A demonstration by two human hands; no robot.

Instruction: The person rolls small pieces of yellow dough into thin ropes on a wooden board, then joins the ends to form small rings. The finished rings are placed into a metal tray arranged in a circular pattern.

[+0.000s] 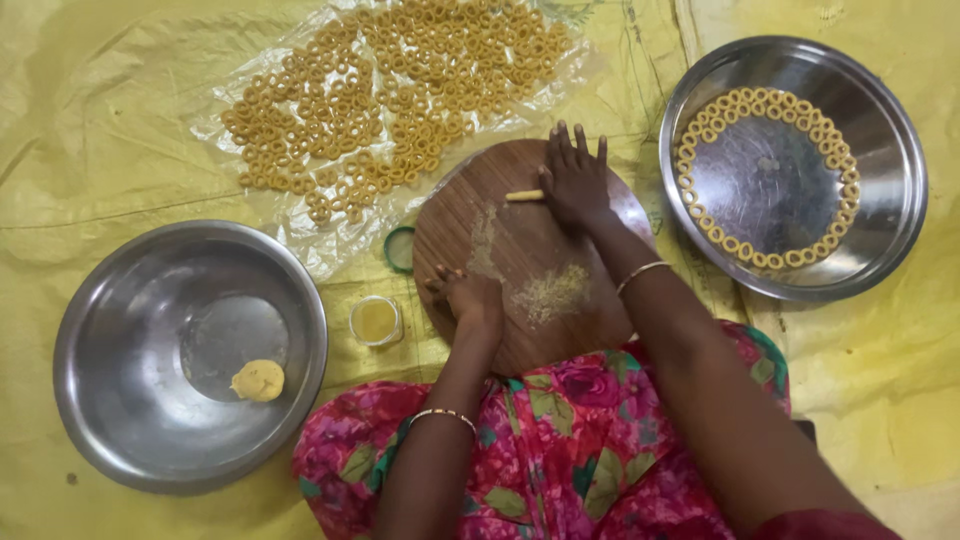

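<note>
A round wooden board [520, 255] lies in front of me, dusted with flour crumbs. My right hand [574, 180] lies flat, fingers spread, on a thin roll of yellow dough [524, 196] at the board's far side. My left hand [468, 297] rests on the board's near left part, fingers curled, holding nothing I can see. Both wrists wear bangles.
A steel bowl [110, 350] at left holds a yellow dough lump [258, 380]. At right, dough rings line the rim of a steel plate [890, 180]. Several dough rings [390, 90] lie on clear plastic at the back. A small jar [375, 321] and green lid [399, 249] sit beside the board.
</note>
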